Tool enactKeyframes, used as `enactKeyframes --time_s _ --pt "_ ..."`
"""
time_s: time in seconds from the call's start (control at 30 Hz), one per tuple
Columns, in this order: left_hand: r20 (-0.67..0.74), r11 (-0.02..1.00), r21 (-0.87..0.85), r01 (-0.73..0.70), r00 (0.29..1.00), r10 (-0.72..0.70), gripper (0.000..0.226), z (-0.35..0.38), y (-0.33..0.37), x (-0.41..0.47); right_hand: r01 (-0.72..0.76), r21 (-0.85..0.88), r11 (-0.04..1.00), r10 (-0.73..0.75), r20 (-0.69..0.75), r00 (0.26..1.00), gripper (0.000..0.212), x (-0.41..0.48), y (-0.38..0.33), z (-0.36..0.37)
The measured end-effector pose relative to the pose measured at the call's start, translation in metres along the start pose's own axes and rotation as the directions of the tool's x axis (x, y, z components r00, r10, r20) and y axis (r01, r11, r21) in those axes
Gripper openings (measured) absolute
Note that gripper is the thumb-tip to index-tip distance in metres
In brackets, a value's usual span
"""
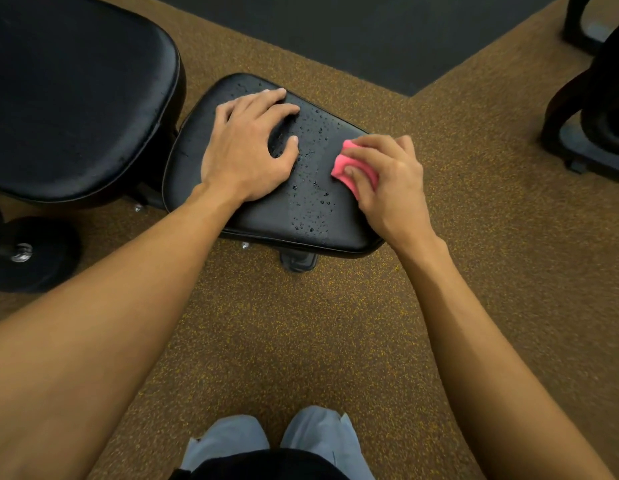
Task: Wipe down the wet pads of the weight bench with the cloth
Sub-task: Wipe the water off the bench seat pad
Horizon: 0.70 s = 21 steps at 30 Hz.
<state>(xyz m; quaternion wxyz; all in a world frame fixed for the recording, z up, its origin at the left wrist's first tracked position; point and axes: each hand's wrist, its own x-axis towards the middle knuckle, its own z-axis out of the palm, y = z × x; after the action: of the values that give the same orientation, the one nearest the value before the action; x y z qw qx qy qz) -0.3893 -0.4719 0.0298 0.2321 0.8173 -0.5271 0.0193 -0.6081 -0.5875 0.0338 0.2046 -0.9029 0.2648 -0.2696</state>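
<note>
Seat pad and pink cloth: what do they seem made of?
The seat pad looks like black vinyl or faux leather, smooth and slightly glossy: water beads on it instead of soaking in, and a seam edges it. The pink cloth, gripped by the right hand, looks soft and matte, bunching into folds; perhaps microfibre or spongy fabric, hard to tell.

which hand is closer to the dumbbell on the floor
Left. The left hand rests on the seat pad, up and right of the dumbbell; the right hand, holding the pink cloth, is farther right.
</note>
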Motion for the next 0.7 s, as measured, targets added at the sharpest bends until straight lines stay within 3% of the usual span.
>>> enactKeyframes --time_s 0.1,0.27,0.47,0.7 --pt "0.004 1.000 0.005 0.001 1.000 -0.001 0.049 0.001 0.001 -0.001 -0.036 -0.027 0.999 0.036 -0.022 0.999 0.027 0.012 -0.004 0.011" --pt "0.004 1.000 0.006 0.001 1.000 -0.001 0.049 0.003 -0.001 0.000 0.147 0.051 0.988 -0.152 0.107 0.983 0.029 -0.017 -0.011 -0.002" --pt "0.004 1.000 -0.011 0.004 1.000 -0.003 0.049 0.002 0.000 0.000 0.012 -0.003 1.000 -0.012 0.004 1.000 0.027 -0.001 -0.002 0.003" --pt "0.003 1.000 -0.010 0.004 1.000 -0.004 0.049 0.001 0.000 0.000 0.121 0.051 0.991 -0.126 0.092 0.988 0.025 -0.024 -0.007 -0.006"
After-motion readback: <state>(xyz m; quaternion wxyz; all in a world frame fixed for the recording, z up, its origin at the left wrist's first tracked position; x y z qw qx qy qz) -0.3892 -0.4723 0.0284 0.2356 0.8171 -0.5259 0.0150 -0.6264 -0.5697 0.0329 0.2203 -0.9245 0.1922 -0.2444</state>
